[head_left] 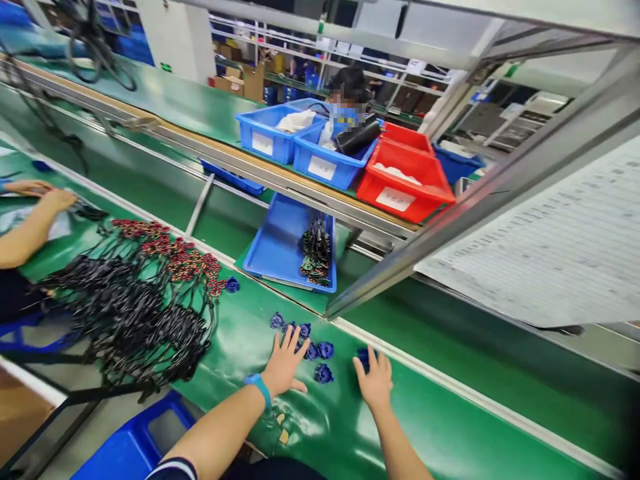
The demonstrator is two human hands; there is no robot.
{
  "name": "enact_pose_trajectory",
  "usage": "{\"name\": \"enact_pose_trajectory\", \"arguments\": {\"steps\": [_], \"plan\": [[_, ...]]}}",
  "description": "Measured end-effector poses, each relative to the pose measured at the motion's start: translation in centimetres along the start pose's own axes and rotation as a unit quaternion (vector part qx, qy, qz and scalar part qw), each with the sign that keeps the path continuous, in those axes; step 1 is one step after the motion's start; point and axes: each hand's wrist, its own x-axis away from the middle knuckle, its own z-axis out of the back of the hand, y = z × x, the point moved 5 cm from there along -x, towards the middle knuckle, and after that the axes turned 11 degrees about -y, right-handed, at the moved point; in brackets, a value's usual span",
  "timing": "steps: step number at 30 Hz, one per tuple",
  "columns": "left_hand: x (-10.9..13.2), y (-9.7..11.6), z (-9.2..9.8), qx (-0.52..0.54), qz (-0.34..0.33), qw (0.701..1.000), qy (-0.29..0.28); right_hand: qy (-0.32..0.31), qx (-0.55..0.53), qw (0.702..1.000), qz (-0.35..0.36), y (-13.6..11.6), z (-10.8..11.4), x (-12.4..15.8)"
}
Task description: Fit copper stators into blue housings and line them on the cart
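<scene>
My left hand [283, 365], with a blue band on the wrist, is open with its fingers spread over a small group of round dark-blue plastic parts [326, 350]. Its fingertips cover some of them, and another blue part [323, 373] lies just right of the hand. To the right, my right hand [376, 383] has its thumb and fingers around a dark-blue plastic part [363, 358] that is mostly hidden. All of this is on the green work surface [450, 433].
Left lies a large heap of black cables [145, 313] with small red-and-gold round boards [185, 257]. A co-worker's hands [57, 197] are at far left. A tilted blue tray [275, 240] holds wired boards. Blue bins [323, 167] and a red bin [400, 197] stand above; a metal post [385, 273] rises right.
</scene>
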Motion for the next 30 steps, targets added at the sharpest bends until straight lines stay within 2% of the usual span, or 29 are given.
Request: {"name": "enact_pose_trajectory", "arguments": {"steps": [4,7,11,14,17,19,21,23,25,27,30], "plan": [[-0.3,-0.4,-0.1,-0.026,0.004,0.999,0.026,-0.015,0.008,0.992,0.123,-5.8,-2.3,3.3],[-0.2,-1.6,-0.3,-0.06,0.016,0.996,0.058,-0.02,0.007,0.976,0.218,-10.5,-4.3,5.7],[0.7,-4.1,0.1,-0.08,0.028,0.995,0.061,-0.042,-0.017,0.951,0.306,-15.6,-6.6,6.2],[3.1,-6.4,1.0,-0.054,0.054,0.995,0.066,-0.07,-0.028,0.932,0.355,-18.9,-7.5,5.0],[7.7,-10.2,2.5,-0.023,0.118,0.987,0.11,-0.063,-0.042,0.924,0.375,-21.3,-7.1,4.0],[11.8,-14.5,3.8,-0.011,0.194,0.969,0.15,-0.048,-0.076,0.926,0.366,-22.3,-6.4,4.5],[16.3,-19.8,5.1,-0.006,0.293,0.937,0.191,-0.073,-0.143,0.922,0.353,-23.3,-6.6,6.2],[20.3,-25.0,6.1,-0.005,0.375,0.902,0.214,-0.157,-0.226,0.908,0.317,-25.1,-8.2,9.0],[22.8,-29.1,6.5,-0.001,0.406,0.889,0.21,-0.266,-0.305,0.882,0.241,-28.1,-10.9,12.0],[23.7,-31.5,6.7,-0.001,0.393,0.899,0.192,-0.341,-0.371,0.851,0.148,-32.3,-13.6,14.2],[23.8,-33.0,7.1,0.005,0.372,0.909,0.187,-0.394,-0.46,0.794,0.049,-40.1,-16.5,14.6]]}}
